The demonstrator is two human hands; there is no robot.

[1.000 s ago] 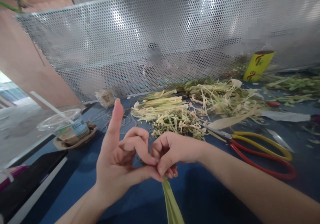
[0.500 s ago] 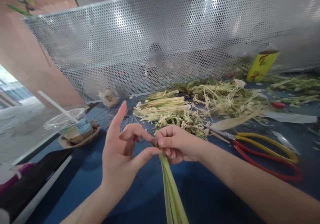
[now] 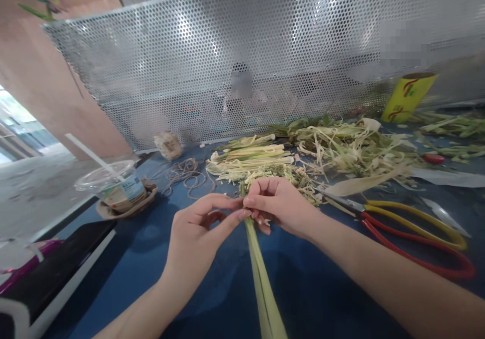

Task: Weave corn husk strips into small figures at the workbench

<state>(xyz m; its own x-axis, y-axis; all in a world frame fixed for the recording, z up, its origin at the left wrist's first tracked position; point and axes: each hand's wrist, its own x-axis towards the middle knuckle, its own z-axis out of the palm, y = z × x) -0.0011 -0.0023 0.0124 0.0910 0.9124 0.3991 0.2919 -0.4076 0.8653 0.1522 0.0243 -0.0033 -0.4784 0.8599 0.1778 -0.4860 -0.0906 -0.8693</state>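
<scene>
A bundle of long pale-green leaf strips runs from the fingers down toward the bottom edge. My left hand pinches its upper end between thumb and fingers. Right beside it, my right hand grips the same end, thumb and index finger pressed together. The fingertips of both hands almost meet and cover part of the bundle's top. Behind the hands lie a row of pale strips and a heap of small green-white bits.
Red-and-yellow-handled scissors and a small blade lie right. A leaf pile and a yellow tube stand behind. Left are tangled twine, a plastic cup and a black object. Perforated metal screen crosses the back.
My left hand's raised index finger has come down, and its fingers have closed in at the bundle's top beside my right hand. The view has shifted slightly.
</scene>
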